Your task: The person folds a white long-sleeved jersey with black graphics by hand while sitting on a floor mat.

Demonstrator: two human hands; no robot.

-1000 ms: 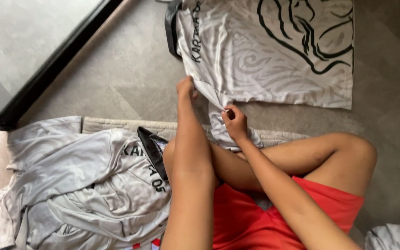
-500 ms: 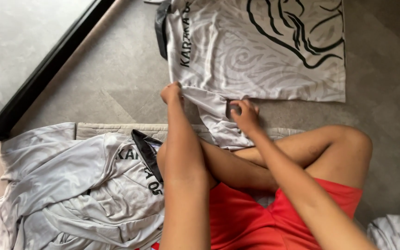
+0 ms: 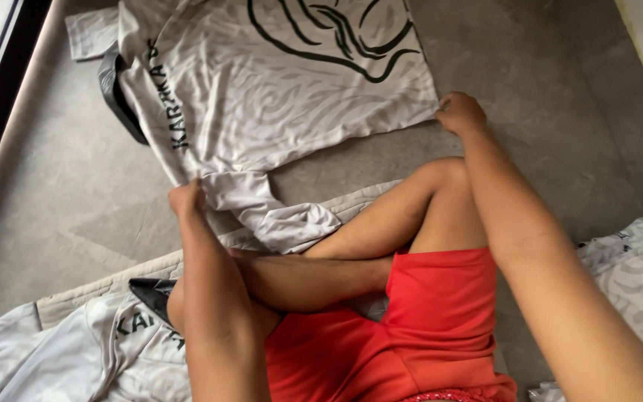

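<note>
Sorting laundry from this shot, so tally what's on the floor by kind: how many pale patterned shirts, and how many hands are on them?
Pale patterned shirts: 3, one spread flat, one crumpled at lower left, one at the right edge.
Hands on the spread shirt: 2, left hand and right hand.
Total: 5.
</note>
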